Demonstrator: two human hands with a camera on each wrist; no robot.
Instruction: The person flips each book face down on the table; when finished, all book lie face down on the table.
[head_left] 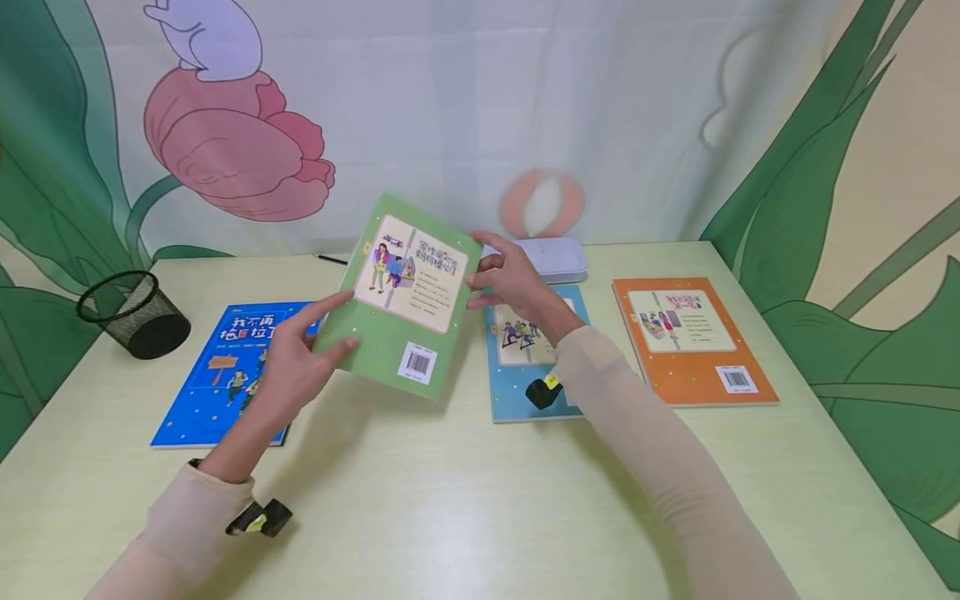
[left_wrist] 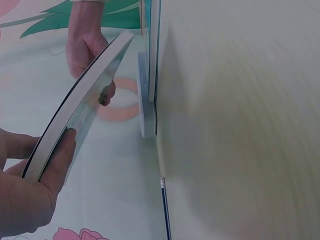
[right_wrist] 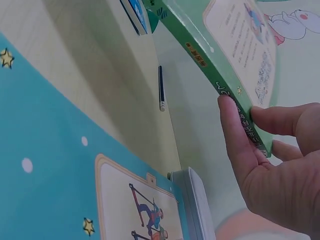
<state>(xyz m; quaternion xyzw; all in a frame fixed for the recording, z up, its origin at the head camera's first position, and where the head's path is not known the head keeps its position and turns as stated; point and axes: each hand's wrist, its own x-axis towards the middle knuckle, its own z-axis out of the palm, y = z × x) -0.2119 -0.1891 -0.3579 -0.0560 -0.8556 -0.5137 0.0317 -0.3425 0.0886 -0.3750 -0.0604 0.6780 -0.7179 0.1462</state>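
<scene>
A green book (head_left: 375,350) is held tilted above the table, its back cover with a barcode facing up. My left hand (head_left: 296,358) grips its left edge between thumb and fingers; in the left wrist view the page edges (left_wrist: 75,107) show between them. At the spine side, my right hand (head_left: 517,279) pinches the upper right corner, as the right wrist view shows with the green spine (right_wrist: 200,57). Beneath my right arm lies a light-blue book (head_left: 513,396), partly hidden. A blue book (head_left: 202,400) lies under my left hand's side.
An orange book (head_left: 705,367) lies at the right. Behind the light-blue book sits a pale case (head_left: 558,258). A black mesh cup (head_left: 138,317) leans at the left. A pencil (right_wrist: 161,87) lies near the table's back edge, before a printed curtain (head_left: 420,108).
</scene>
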